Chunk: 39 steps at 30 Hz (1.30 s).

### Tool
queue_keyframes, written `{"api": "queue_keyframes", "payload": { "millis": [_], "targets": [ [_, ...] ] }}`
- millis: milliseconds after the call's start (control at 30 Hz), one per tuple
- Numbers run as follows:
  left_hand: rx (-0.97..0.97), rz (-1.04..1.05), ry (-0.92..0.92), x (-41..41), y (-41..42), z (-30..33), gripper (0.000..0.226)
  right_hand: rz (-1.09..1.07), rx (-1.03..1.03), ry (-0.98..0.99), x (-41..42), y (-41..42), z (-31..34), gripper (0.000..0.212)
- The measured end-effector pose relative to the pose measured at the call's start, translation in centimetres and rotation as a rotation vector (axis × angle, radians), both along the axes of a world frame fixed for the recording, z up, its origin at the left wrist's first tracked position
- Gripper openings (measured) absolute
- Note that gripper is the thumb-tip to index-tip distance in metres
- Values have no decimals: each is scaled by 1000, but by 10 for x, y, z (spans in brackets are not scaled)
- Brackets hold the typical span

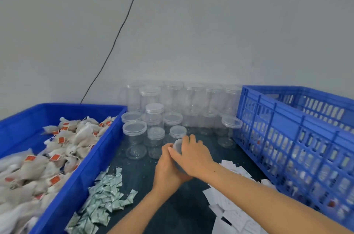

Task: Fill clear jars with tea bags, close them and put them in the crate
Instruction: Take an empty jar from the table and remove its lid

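While the left hand (168, 168) grips a clear jar (178, 149) from below, the right hand (193, 155) curls its fingers (188, 141) over its top; tea bags (57, 153) fill the blue tray (80, 182); the crate (298, 138) stands right

A dark table (145, 168) is seen, pushed against a pale wall. On its left side a solid blue bin (76, 182) is set, heaped with tea bags (47, 157). On its right side a blue slatted crate (298, 138) is placed. Between them, at the back, clear jars (154, 117) with clear lids are stood in rows and stacks. Nearer, just beside the bin, a scatter of small green-and-white packets (103, 199) is spread on the dark surface. Near the crate, white paper slips (229, 212) are strewn in a loose pile.
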<state>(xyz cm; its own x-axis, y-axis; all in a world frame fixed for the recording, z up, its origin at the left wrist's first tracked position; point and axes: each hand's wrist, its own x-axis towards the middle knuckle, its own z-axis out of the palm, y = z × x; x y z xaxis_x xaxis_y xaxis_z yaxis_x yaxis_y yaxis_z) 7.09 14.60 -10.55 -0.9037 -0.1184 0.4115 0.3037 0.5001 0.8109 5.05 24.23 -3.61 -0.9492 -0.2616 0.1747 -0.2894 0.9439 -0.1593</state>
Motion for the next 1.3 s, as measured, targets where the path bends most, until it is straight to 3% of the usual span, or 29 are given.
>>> {"api": "queue_keyframes", "payload": {
  "millis": [200, 467, 567, 700, 767, 833, 900, 967, 1067, 1167, 1233, 1300],
  "targets": [
    [-69, 13, -161, -5, -24, -4, 81, 127, -19, 44, -2, -6, -12, 58],
    [-124, -181, -242, -23, -51, 2, 78, 644, 127, 27, -21, 20, -1, 58],
    [-105, -171, -227, -23, -45, 1, 72, 471, -57, -61, -20, 16, -3, 58],
    [-134, -168, -220, -21, -41, 3, 71, 88, 58, -229, -21, 7, 7, 75],
    [-156, -183, -230, -21, -41, 5, 74, 111, 5, -378, -22, 10, 18, 71],
    [-173, -205, -241, -22, -42, 7, 81, 291, -86, -530, -24, 17, 32, 61],
    [-174, -209, -250, -22, -44, 8, 84, 438, -86, -582, -25, 25, 44, 79],
    [-177, -212, -250, -23, -45, 9, 82, 404, -119, -618, -25, 25, 42, 92],
    [-194, -232, -247, -23, -43, 8, 83, 156, -188, -660, -24, 16, 28, 92],
    [-176, -230, -248, -21, -44, 8, 83, 284, -154, -591, -24, 20, 30, 81],
    [-162, -217, -242, -19, -46, 7, 81, 414, -140, -593, -30, 29, 34, 89],
    [-161, -217, -239, -18, -46, 6, 80, 376, -162, -632, -30, 29, 32, 91]
  ]
}}
